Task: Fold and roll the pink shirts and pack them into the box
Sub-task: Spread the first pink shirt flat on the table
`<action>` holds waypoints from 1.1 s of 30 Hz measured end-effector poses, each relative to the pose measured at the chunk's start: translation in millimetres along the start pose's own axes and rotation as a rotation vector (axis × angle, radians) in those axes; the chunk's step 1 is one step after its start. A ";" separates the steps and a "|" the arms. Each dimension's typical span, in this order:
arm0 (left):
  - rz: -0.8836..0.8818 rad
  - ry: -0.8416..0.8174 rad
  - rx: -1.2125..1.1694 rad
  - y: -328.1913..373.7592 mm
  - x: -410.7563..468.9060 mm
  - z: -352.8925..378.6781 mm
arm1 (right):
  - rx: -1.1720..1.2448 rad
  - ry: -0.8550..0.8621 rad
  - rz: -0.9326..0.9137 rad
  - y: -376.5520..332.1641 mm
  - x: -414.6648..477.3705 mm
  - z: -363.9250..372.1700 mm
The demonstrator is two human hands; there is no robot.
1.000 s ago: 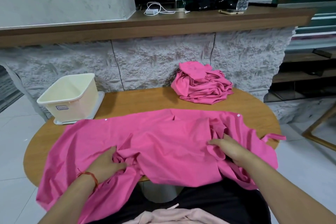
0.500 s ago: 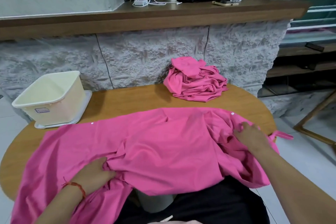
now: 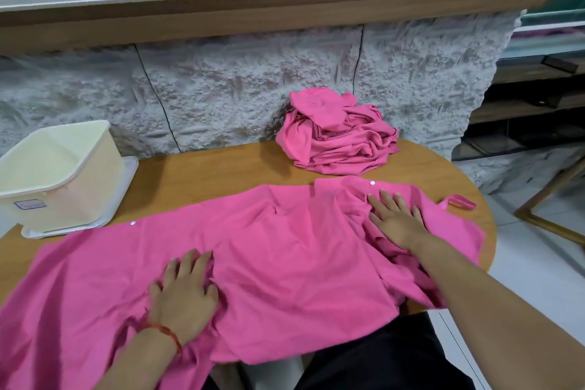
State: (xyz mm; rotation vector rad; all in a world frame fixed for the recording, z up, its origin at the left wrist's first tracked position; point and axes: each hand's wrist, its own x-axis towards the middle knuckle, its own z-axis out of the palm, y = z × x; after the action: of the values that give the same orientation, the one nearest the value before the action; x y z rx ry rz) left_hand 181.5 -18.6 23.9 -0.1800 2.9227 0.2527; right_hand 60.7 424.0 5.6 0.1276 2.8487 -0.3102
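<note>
A pink shirt [image 3: 285, 250] lies spread across the round wooden table [image 3: 202, 177], its near edge hanging over the front. My left hand [image 3: 183, 291] rests palm down on the shirt's near left part, fingers a little bent into the wrinkled cloth. My right hand [image 3: 395, 218] lies flat with straight fingers on the bunched cloth at the shirt's right end. A heap of crumpled pink shirts [image 3: 338, 133] sits at the back of the table against the stone wall. The cream plastic box [image 3: 79, 168] stands on its lid at the table's left, with nothing in it.
A rough stone counter front [image 3: 253, 85] rises right behind the table, with a wooden ledge [image 3: 285, 0] above it carrying a charger, a phone and a bottle. Shelves [image 3: 531, 98] and a wooden frame [image 3: 554, 199] stand at the right.
My right hand slid from the shirt's middle out to its right end and flattened there. My left hand moved up a little and now presses on the cloth. The camera tilted down.
</note>
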 end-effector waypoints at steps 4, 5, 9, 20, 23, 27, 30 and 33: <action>-0.006 0.009 0.058 3.1 1.3 14.4 | -0.044 -0.008 -0.015 3.1 4.8 -5.8; 0.001 0.015 0.058 2.6 2.6 16.7 | -0.053 -0.010 -0.012 2.4 3.4 -6.4; 0.036 0.034 0.063 0.5 7.1 22.7 | -0.129 -0.029 -0.032 2.2 -4.8 -10.9; 0.048 0.024 0.076 -1.1 6.2 22.9 | -0.089 -0.082 0.027 68.9 5.4 -46.5; 0.061 0.021 0.119 -2.6 7.3 23.6 | 0.053 -0.042 0.011 63.3 15.3 -54.2; 0.204 -0.002 0.182 2.5 13.5 25.8 | 0.297 0.245 -0.263 25.8 13.8 -61.9; 0.337 -0.052 0.253 8.4 19.5 24.6 | 0.334 0.195 -0.478 -24.7 4.9 -55.4; 0.482 -0.063 0.301 16.7 22.7 22.8 | 0.133 0.017 -0.632 -62.4 1.3 -33.7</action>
State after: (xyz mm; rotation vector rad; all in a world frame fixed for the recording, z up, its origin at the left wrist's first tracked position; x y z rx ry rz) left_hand 161.5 -0.5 -0.3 0.5699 2.8497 -0.1134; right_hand 43.5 370.9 49.3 -0.7570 2.8060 -0.6192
